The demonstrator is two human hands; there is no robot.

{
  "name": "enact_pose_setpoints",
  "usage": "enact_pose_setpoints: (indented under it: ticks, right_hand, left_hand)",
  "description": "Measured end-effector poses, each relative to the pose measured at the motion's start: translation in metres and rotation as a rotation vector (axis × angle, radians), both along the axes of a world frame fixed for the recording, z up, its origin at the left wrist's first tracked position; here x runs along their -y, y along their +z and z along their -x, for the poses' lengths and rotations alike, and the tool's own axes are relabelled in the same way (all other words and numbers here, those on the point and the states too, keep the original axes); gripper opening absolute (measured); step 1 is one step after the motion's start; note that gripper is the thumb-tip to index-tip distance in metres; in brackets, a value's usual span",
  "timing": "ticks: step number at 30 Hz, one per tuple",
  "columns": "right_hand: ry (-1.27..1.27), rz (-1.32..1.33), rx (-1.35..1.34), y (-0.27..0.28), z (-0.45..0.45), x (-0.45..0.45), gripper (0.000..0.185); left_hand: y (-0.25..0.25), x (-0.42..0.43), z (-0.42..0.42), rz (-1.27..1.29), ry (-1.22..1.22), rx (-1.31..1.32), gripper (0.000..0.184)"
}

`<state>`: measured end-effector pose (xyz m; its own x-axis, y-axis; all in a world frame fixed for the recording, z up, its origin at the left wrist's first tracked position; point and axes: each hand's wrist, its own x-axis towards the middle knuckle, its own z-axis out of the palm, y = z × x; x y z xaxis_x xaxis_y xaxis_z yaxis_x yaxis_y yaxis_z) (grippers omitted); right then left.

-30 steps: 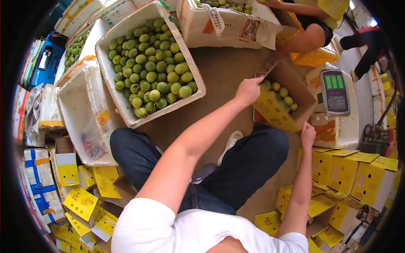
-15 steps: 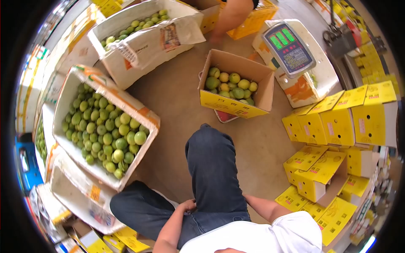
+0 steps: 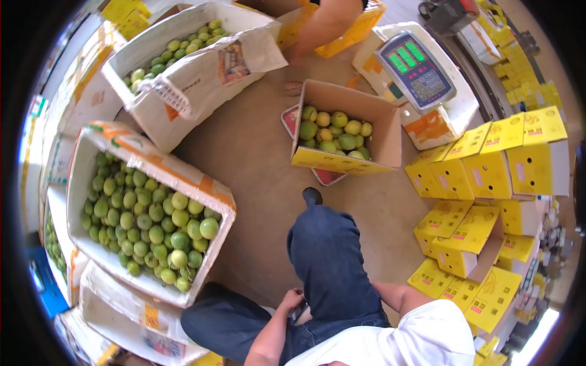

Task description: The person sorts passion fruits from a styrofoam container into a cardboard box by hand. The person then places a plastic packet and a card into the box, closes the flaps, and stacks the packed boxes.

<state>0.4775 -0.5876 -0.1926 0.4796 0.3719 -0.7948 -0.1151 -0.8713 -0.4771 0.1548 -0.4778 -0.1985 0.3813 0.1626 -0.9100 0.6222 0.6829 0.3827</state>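
My left hand rests by my raised thigh, fingers curled in. Just below it show a small dark thing and a patch of skin, too small to make out. My right forearm passes behind the same thigh, which hides the hand. Before my knee stands an open carton part filled with round green and yellow fruit, on a red-topped base. To the left, a white foam box holds many round green fruit.
Another foam box of green fruit stands at the back left. A weighing scale display is lit green at the back right. Yellow cartons are stacked on the right. Another person's bare limb reaches down behind the carton.
The view has shifted slightly, and my raised knee and foot sit further right in it. My left hand stays by the thigh. More of the red-topped base shows.
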Motion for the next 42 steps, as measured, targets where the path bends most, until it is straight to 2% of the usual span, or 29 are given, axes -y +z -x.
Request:
enact_pose_setpoints:
  ticks: [2,3,4,5,7,9,10,11,12,13,14,15,17,19,20,21,22,23,25,27,28,30,33,34,36,37,39,41,42]
  right_hand:
    - [0.006,-0.075,0.068,-0.019,0.008,-0.026,0.041]
    - [0.036,-0.098,0.093,-0.021,0.009,-0.028,0.041]
    - [0.099,-0.111,0.102,-0.020,0.007,-0.040,0.041]
    - [0.186,-0.135,0.098,-0.014,-0.012,-0.027,0.041]
    - [0.355,-0.232,0.070,-0.026,-0.045,-0.056,0.041]
    - [0.464,-0.356,0.054,-0.045,-0.056,-0.126,0.041]
    - [0.393,-0.132,0.033,-0.001,-0.056,-0.179,0.036]
    - [0.359,-0.136,0.069,0.052,-0.051,-0.224,0.032]
    - [0.257,-0.330,-0.009,0.065,-0.054,-0.258,0.028]
    - [0.307,-0.485,0.069,0.089,-0.049,-0.292,0.025]
    - [0.391,-0.613,0.086,0.142,-0.027,-0.327,0.023]
    - [0.496,-0.838,0.281,0.188,0.007,-0.354,0.021]
    - [0.596,-0.940,0.153,0.229,0.056,-0.399,0.018]
    - [0.794,-0.988,0.080,0.272,0.125,-0.431,0.018]
    - [0.963,-1.036,0.107,0.282,0.159,-0.447,0.020]
    - [1.192,-1.204,0.114,0.273,0.185,-0.468,0.024]
    - [1.305,-1.179,0.001,0.265,0.243,-0.500,0.030]
    - [1.449,-1.262,0.215,0.258,0.273,-0.524,0.039]
    - [1.396,-1.304,0.486,0.205,0.333,-0.583,0.054]
    - [1.443,-0.978,0.657,0.175,0.379,-0.639,0.064]
    - [1.456,-0.834,0.946,0.149,0.395,-0.664,0.060]
    - [1.507,-0.621,1.083,0.144,0.420,-0.684,0.053]
    - [1.705,-0.559,1.236,0.148,0.411,-0.692,0.056]
    - [1.820,-0.535,1.194,0.150,0.402,-0.693,0.055]
    - [2.116,-0.486,1.083,0.206,0.401,-0.682,0.048]
    - [2.126,-0.480,1.078,0.227,0.401,-0.672,0.048]
    - [1.820,-0.540,0.334,0.258,0.406,-0.663,0.043]
    - [1.571,-0.900,0.370,0.268,0.421,-0.682,0.036]
    - [1.473,-0.895,0.304,0.274,0.436,-0.702,0.032]
  left_hand:
    - [0.009,-0.015,-0.007,-0.242,-0.108,0.017,0.041]
    - [0.015,-0.015,-0.009,-0.277,-0.143,0.017,0.039]
    - [0.018,-0.015,-0.014,-0.162,-0.097,-0.055,0.036]
    - [0.010,-0.011,-0.016,-0.221,-0.246,-0.088,0.039]
    - [0.029,-0.022,-0.027,-0.583,-0.343,-0.157,0.040]
    - [0.120,-0.068,-0.035,-0.861,-0.228,-0.189,0.034]
    - [0.161,-0.093,-0.035,-0.922,-0.231,-0.220,0.032]
    - [0.195,-0.113,-0.031,-0.980,-0.249,-0.235,0.031]
    - [0.218,-0.132,-0.020,-1.112,-0.154,-0.179,0.031]
    - [0.246,-0.144,-0.011,-1.179,-0.065,-0.209,0.033]
    - [0.260,-0.155,0.001,-1.265,-0.037,-0.248,0.033]
    - [0.272,-0.164,0.015,-1.270,0.020,-0.276,0.033]
    - [0.283,-0.180,0.044,-1.275,0.103,-0.298,0.035]
    - [0.269,-0.197,0.073,-1.347,0.131,-0.334,0.032]
    - [0.269,-0.210,0.081,-1.270,0.193,-0.325,0.030]
    - [0.269,-0.225,0.088,-1.191,0.251,-0.314,0.029]
    - [0.247,-0.252,0.092,-1.291,0.363,-0.315,0.026]
    - [0.243,-0.266,0.090,-1.271,0.415,-0.282,0.024]
    - [0.230,-0.278,0.087,-1.238,0.429,-0.192,0.022]
    - [0.223,-0.281,0.087,-1.241,0.409,-0.126,0.020]
    - [0.220,-0.280,0.087,-1.270,0.418,-0.127,0.019]
    - [0.219,-0.284,0.095,-1.243,0.390,-0.066,0.019]
    - [0.223,-0.291,0.104,-1.268,0.461,-0.027,0.021]
    - [0.228,-0.293,0.108,-1.262,0.503,-0.023,0.021]
    - [0.224,-0.291,0.109,-1.290,0.622,-0.016,0.022]
    - [0.225,-0.291,0.109,-1.248,0.625,-0.020,0.022]
    - [0.225,-0.290,0.110,-1.229,0.645,-0.002,0.021]
    - [0.225,-0.291,0.109,-1.214,0.661,0.023,0.020]
    - [0.224,-0.291,0.108,-1.214,0.667,0.021,0.020]
